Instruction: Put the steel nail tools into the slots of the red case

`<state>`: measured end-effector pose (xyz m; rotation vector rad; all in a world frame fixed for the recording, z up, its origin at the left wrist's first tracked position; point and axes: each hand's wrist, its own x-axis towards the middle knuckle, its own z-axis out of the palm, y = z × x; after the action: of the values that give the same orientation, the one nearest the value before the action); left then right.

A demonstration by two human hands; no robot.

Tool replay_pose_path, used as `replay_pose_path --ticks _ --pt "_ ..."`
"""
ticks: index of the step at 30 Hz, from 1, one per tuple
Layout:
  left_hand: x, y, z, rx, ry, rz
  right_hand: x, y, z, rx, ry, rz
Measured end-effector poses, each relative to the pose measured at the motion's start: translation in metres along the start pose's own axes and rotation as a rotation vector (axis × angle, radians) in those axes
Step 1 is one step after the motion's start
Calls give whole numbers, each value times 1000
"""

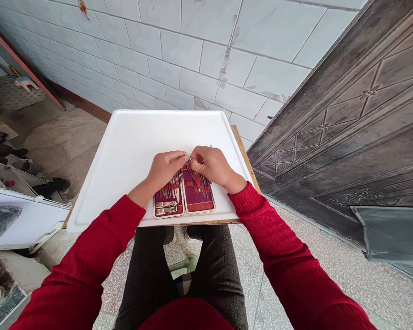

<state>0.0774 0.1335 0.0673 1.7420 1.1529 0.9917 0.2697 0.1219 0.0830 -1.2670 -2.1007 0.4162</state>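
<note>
An open manicure case (199,207) with a dark red lining lies near the front edge of a white tray-like board (131,137). Nail clippers (166,210) and several slim metal tools sit in its left half; more tools are strapped in the right half. Above the case, my left hand (165,168) pinches with thumb and forefinger, meeting my right hand (209,166), whose fingers are curled in. Between the fingertips is a small shiny thing (189,158), too small to name. The far part of the case is hidden under my hands.
A tiled wall (189,50) rises behind the board. On the right stands a dark patterned metal door (337,133). Shoes (51,186) sit on a rack at the left. My legs are under the board's front edge.
</note>
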Motion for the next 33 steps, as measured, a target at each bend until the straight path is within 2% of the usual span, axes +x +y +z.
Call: replay_pose_path --ticks 4,8,11,14,19,25,33 --pt "0 -4 0 57 19 46 1 3 1 -20 -1 25" --pt "0 -12 -1 229 3 236 1 7 -5 -131 -33 47" --pt "0 -19 -4 437 -84 383 -2 10 -13 -294 -125 20" --pt "-1 -26 -5 563 -128 447 -7 10 -19 -495 -271 -34" --pt "-3 -29 -6 618 -149 486 -4 3 -26 -729 -420 -118" --pt "-4 -27 -6 616 -166 501 11 -12 -25 -813 -588 -191" --pt "-5 -28 -2 635 -165 412 21 -18 -18 -778 -614 -172"
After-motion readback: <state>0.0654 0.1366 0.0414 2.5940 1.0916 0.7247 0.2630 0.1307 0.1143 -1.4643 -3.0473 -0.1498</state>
